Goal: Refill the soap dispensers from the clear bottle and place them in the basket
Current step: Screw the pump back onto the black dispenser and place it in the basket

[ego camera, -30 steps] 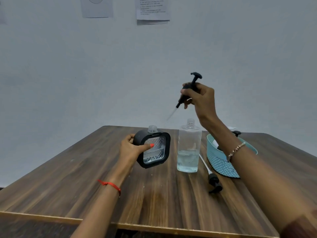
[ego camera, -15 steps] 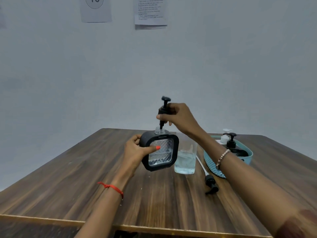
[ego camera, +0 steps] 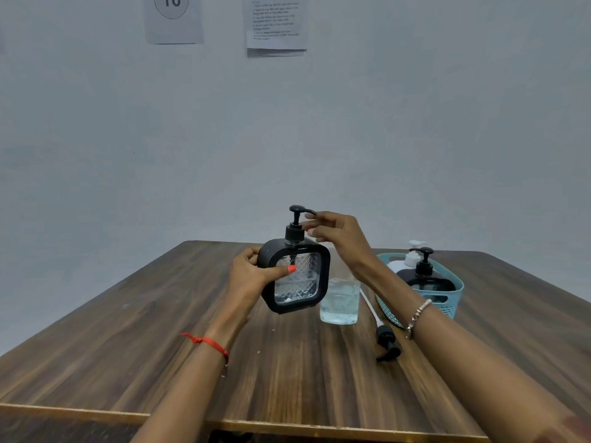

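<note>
My left hand (ego camera: 252,279) holds a black square soap dispenser (ego camera: 295,278) with a clear diamond-patterned window, lifted off the table and tilted. A black pump (ego camera: 295,223) sits in its neck. My right hand (ego camera: 335,238) is right beside the pump with its fingers spread, the fingertips at the collar and under the spout. The clear bottle (ego camera: 339,300), with some liquid in it, stands just behind the dispenser, its top hidden by my right wrist. To the right, a teal basket (ego camera: 455,290) holds a black dispenser (ego camera: 423,276) and a white one (ego camera: 412,255).
A loose black pump with a long white tube (ego camera: 385,342) lies on the wooden table (ego camera: 160,346) between the clear bottle and the basket. Two paper sheets hang on the grey wall behind.
My right hand brought the black pump down from the air into the dispenser's neck. Its grip on the pump has loosened to spread fingers. My left hand kept hold of the dispenser.
</note>
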Demonstrator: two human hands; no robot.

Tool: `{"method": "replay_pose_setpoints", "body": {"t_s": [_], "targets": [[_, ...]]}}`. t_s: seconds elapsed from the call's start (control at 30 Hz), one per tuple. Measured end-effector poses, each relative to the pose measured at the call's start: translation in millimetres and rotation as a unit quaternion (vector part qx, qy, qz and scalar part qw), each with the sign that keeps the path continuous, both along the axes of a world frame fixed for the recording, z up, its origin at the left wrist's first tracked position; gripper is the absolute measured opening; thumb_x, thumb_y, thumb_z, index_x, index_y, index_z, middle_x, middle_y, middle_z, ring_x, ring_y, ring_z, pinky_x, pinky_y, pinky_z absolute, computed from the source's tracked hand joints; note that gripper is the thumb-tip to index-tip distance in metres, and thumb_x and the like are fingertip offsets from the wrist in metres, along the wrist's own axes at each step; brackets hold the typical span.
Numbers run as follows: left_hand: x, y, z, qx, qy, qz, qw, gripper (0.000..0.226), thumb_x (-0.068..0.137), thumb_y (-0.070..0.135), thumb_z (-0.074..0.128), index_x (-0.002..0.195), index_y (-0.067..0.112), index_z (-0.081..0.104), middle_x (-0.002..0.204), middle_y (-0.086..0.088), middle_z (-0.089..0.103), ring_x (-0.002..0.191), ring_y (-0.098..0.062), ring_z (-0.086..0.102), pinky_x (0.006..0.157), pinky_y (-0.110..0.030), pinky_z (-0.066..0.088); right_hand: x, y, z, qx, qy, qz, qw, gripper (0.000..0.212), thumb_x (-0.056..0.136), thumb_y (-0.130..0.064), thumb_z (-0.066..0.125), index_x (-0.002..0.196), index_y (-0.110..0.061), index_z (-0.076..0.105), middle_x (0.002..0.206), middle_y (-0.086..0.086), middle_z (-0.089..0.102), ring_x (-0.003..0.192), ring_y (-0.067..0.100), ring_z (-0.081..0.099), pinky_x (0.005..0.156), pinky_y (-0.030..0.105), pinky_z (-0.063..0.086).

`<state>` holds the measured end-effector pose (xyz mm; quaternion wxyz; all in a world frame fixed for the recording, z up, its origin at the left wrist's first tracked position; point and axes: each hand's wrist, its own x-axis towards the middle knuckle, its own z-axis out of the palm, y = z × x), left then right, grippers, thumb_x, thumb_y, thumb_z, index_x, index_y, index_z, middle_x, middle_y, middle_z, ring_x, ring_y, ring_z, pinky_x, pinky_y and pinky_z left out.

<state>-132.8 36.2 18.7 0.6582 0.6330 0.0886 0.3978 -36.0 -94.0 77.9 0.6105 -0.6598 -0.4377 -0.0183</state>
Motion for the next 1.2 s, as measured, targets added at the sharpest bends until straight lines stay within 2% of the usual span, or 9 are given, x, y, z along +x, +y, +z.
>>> {"method": "replay_pose_setpoints", "body": {"t_s": [0.07,0.2,0.37,0.53,0.73,0.87,0.97,1.1,1.2], "targets": [[2,-1,0,-0.002,0.003,-0.005,1.0,0.041,0.059,-0.009,0.081,0.088,0.009,0.059,0.081,-0.004,0.07,0.061,-0.006,0.068,0.055,-0.019,0.054,0,0,1,0.015,0.019,0.009,1.0,0.034,0.071,-0.008,0.056,0.102,-0.005,0.067,0.092,0.01,0.072,0.087,0.015,0.066,0.081,0.025,0.051],[5,2,-3,-0.015,0.004,-0.003,1.0,0.04,0.058,-0.007,0.081,0.087,0.01,0.06,0.081,-0.005,0.071,0.069,-0.016,0.068,0.06,-0.025,0.057,4,-4,2,0.095,0.049,-0.044,0.993,0.027,0.078,0.006,0.045,0.087,-0.005,0.068,0.047,0.001,0.061,0.059,0.011,0.064,0.067,0.022,0.05],[7,-1,-5,-0.014,0.007,-0.02,1.0,0.039,0.058,-0.009,0.081,0.084,0.009,0.059,0.08,-0.006,0.071,0.063,-0.01,0.069,0.055,-0.023,0.055,10,-3,1,-0.018,0.044,0.049,0.998,0.032,0.076,-0.001,0.06,0.105,-0.01,0.065,0.095,0.006,0.069,0.082,0.011,0.063,0.07,0.018,0.049],[6,-7,-3,0.006,0.015,-0.03,0.999,0.039,0.059,-0.007,0.081,0.087,0.008,0.059,0.082,-0.007,0.07,0.067,-0.013,0.069,0.057,-0.023,0.055,10,-1,1,-0.072,-0.004,0.021,0.997,0.029,0.069,-0.015,0.08,0.094,-0.005,0.069,0.068,-0.007,0.064,0.063,0.005,0.063,0.061,0.013,0.049],[4,-5,-1,0.006,0.018,-0.041,0.999,0.04,0.059,-0.007,0.081,0.09,0.006,0.06,0.084,-0.008,0.07,0.066,-0.012,0.069,0.055,-0.023,0.054,10,-2,9,-0.107,0.041,0.115,0.987,0.017,0.08,-0.005,0.066,0.097,-0.004,0.069,0.101,0.013,0.069,0.084,0.013,0.066,0.077,0.018,0.052],[3,-6,0,0.014,0.022,-0.038,0.999,0.04,0.059,-0.007,0.081,0.09,0.006,0.059,0.084,-0.008,0.07,0.065,-0.011,0.069,0.056,-0.022,0.055,6,1,3,-0.089,0.01,0.008,0.996,0.022,0.066,-0.017,0.082,0.057,-0.014,0.062,0.073,0.008,0.065,0.065,0.014,0.061,0.066,0.025,0.049],[4,-8,0,0.012,0.022,-0.035,0.999,0.04,0.06,-0.007,0.081,0.09,0.005,0.058,0.083,-0.008,0.069,0.063,-0.009,0.069,0.055,-0.021,0.054,2,10,-4,-0.067,0.003,-0.062,0.996,0.038,0.061,-0.027,0.085,0.064,-0.011,0.05,0.068,0.007,0.055,0.059,0.014,0.054,0.057,0.023,0.044],[2,-7,-2,0.007,0.021,-0.038,0.999,0.037,0.06,-0.009,0.08,0.086,0.006,0.058,0.079,-0.007,0.069,0.06,-0.007,0.068,0.052,-0.019,0.052,8,0,3,-0.091,0.076,0.091,0.989,0.021,0.077,-0.009,0.071,0.096,-0.007,0.064,0.097,0.012,0.067,0.089,0.02,0.065,0.087,0.03,0.05],[1,-6,-3,0.006,0.025,-0.043,0.999,0.039,0.06,-0.009,0.08,0.089,0.005,0.059,0.08,-0.007,0.07,0.06,-0.009,0.068,0.052,-0.021,0.052,11,-4,2,-0.088,0.062,0.091,0.99,0.021,0.074,-0.003,0.072,0.095,-0.007,0.069,0.093,0.012,0.07,0.087,0.018,0.067,0.084,0.026,0.053]]}}
